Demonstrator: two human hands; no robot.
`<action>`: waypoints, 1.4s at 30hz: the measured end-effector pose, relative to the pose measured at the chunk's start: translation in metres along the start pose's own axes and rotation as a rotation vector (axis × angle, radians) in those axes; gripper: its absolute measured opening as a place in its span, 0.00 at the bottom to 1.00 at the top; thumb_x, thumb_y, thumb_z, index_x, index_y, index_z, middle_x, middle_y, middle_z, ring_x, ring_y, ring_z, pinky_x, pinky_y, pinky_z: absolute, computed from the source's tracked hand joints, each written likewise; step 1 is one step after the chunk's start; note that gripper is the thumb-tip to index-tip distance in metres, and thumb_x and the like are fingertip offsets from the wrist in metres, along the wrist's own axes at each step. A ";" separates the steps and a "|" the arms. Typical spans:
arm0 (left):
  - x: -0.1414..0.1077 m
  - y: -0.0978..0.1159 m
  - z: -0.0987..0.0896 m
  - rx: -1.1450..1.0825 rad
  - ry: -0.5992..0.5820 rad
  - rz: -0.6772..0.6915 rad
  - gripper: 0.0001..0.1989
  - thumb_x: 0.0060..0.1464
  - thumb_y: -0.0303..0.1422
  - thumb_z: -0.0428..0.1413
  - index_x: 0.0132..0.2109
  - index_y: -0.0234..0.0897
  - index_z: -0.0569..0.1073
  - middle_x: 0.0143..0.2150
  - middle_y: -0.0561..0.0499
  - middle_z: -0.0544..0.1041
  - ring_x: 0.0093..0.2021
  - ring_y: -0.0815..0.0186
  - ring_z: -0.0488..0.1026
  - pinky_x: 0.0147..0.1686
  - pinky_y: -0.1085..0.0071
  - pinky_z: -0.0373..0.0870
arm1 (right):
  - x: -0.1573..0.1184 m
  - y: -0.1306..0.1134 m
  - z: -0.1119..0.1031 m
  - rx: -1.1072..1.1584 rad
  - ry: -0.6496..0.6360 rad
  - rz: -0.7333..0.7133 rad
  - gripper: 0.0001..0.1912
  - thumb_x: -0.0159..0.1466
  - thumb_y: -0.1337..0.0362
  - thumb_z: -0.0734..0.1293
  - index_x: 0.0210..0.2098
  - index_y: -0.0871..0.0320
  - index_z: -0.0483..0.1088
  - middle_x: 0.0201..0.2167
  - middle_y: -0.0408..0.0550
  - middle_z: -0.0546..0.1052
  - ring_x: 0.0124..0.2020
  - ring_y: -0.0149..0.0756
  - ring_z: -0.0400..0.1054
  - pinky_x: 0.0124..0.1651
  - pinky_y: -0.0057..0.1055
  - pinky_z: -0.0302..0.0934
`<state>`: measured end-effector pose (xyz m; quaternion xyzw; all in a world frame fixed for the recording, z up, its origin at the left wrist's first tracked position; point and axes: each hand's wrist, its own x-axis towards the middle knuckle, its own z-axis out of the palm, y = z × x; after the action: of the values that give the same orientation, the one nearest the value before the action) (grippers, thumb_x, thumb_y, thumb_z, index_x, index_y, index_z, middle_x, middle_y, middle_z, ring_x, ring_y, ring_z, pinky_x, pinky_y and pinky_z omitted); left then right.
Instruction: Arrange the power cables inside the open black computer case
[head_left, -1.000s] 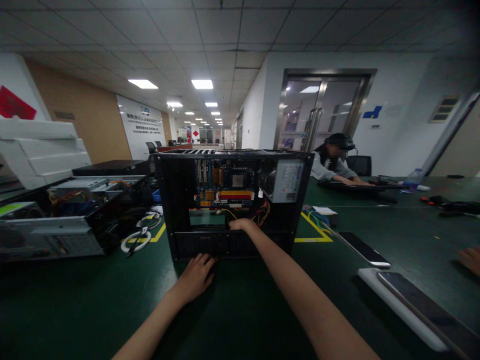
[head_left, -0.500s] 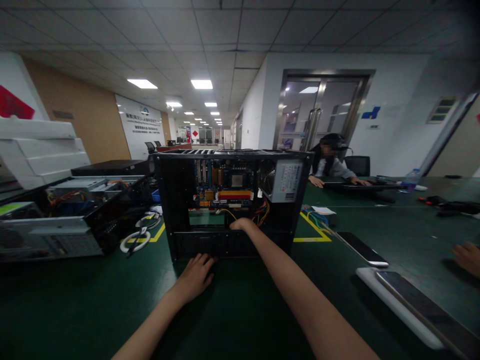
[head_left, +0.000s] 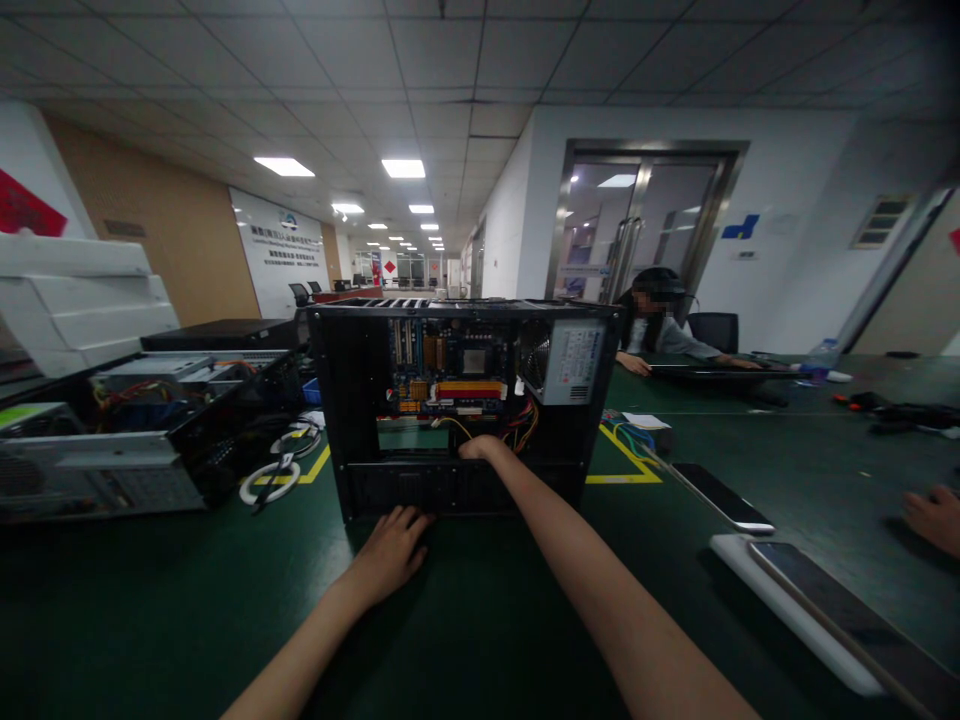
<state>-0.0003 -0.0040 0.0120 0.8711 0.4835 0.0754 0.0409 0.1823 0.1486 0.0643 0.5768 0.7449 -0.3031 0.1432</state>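
At 12 o'clock on the worktop (head_left: pixel 465 620), an open computer case (head_left: pixel 431 486) stands upright: presumably heavy, stiff, best held by its frame (head_left: pixel 328 400), sparing the fragile motherboard (head_left: pixel 450 362). Left hand (head_left: pixel 390 545) at 7 o'clock, fingers slightly apart; right hand (head_left: pixel 481 449) at 6 o'clock, fingers hidden, grip indeterminable.

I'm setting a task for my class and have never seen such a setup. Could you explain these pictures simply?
No machine does the handling: a person works bare-handed, and every picture comes from a camera on their head. On the green table stands an open computer case, with its motherboard and power supply showing. The left hand lies open by its lower edge. The right hand reaches inside; its fingertips are hidden, so I can't tell what it holds. Leftward are a white cable and another opened case.
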 end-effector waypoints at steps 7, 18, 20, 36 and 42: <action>0.000 -0.002 0.003 0.013 0.015 0.009 0.20 0.51 0.32 0.45 0.53 0.42 0.57 0.50 0.47 0.61 0.51 0.59 0.57 0.48 0.60 0.55 | 0.001 0.002 0.002 0.026 0.202 -0.089 0.13 0.48 0.65 0.63 0.33 0.63 0.71 0.33 0.50 0.74 0.29 0.34 0.68 0.27 0.25 0.59; 0.001 -0.002 0.003 0.015 0.011 0.009 0.20 0.51 0.32 0.45 0.52 0.44 0.56 0.50 0.48 0.61 0.51 0.59 0.57 0.48 0.60 0.55 | -0.009 0.005 0.003 1.050 0.285 -0.120 0.10 0.53 0.78 0.56 0.34 0.63 0.60 0.16 0.43 0.68 0.17 0.28 0.65 0.22 0.24 0.61; 0.001 -0.003 0.004 0.017 0.018 0.010 0.20 0.51 0.32 0.45 0.52 0.44 0.56 0.50 0.48 0.61 0.51 0.59 0.56 0.48 0.60 0.55 | -0.010 0.007 0.002 1.222 0.285 -0.133 0.09 0.55 0.79 0.54 0.33 0.63 0.57 0.15 0.43 0.67 0.17 0.28 0.65 0.23 0.23 0.62; 0.002 -0.005 0.007 0.005 0.007 0.002 0.20 0.50 0.32 0.45 0.53 0.44 0.56 0.51 0.49 0.61 0.51 0.59 0.56 0.48 0.60 0.55 | -0.019 0.018 -0.005 1.491 0.342 0.085 0.06 0.61 0.66 0.52 0.28 0.59 0.53 0.21 0.40 0.62 0.16 0.22 0.59 0.20 0.20 0.52; 0.001 -0.002 0.003 0.005 0.010 0.006 0.20 0.50 0.31 0.45 0.52 0.43 0.57 0.50 0.49 0.61 0.51 0.60 0.57 0.47 0.61 0.56 | -0.015 0.024 -0.006 1.529 0.308 0.082 0.07 0.60 0.69 0.52 0.26 0.59 0.53 0.21 0.41 0.61 0.18 0.24 0.60 0.21 0.21 0.51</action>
<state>-0.0009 -0.0023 0.0090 0.8723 0.4812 0.0790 0.0362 0.2108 0.1442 0.0707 0.5781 0.3187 -0.6432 -0.3880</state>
